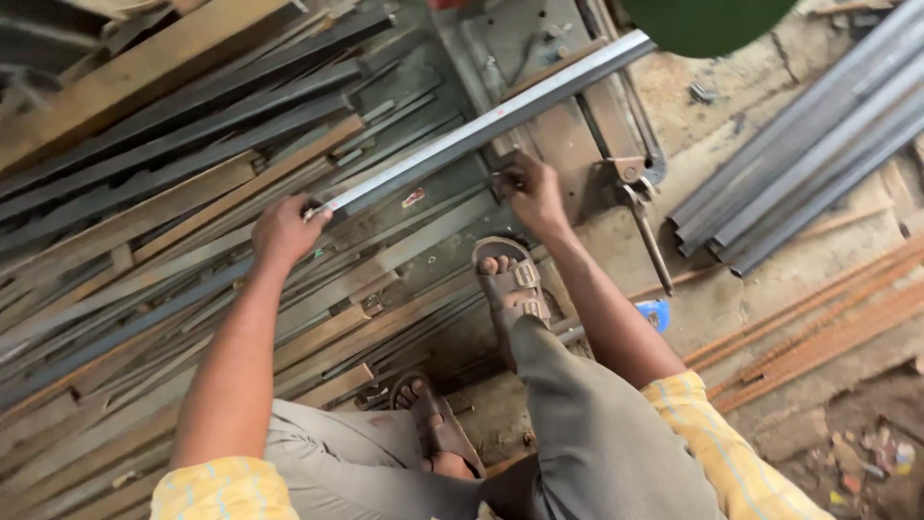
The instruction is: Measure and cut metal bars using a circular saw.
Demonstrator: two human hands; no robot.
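Now, here is how things are sitting around you.

Left hand: your left hand (285, 231) is gripping the near end of the long grey metal bar (481, 125), fingers curled tight around it, likely to keep that end from sliding.

Right hand: your right hand (532, 193) is pressing down near the middle of the bar, fingers bent over a small dark thing you cannot make out, so whether they are clenched on it is hard to tell.

Bar: it is lying slanted, running from your left hand up and away to the rusty machine base (568, 135), resting on it for support.

Feet: your right sandal (510, 279) is standing just under the bar, and your left sandal (438, 424) is tucked closer to you, keeping you steady while you are squatting.

Scrap pile: flat metal strips (144, 241) are lying heaped on your left, under the bar's near end.

Other bars: grey bars (808, 164) are lying together on your right, with thin rusty rods (818, 337) beside them.

Labels: a small red and white tag (414, 197) is sitting in the scrap, and a blue thing (654, 313) is peeking out behind your right arm.
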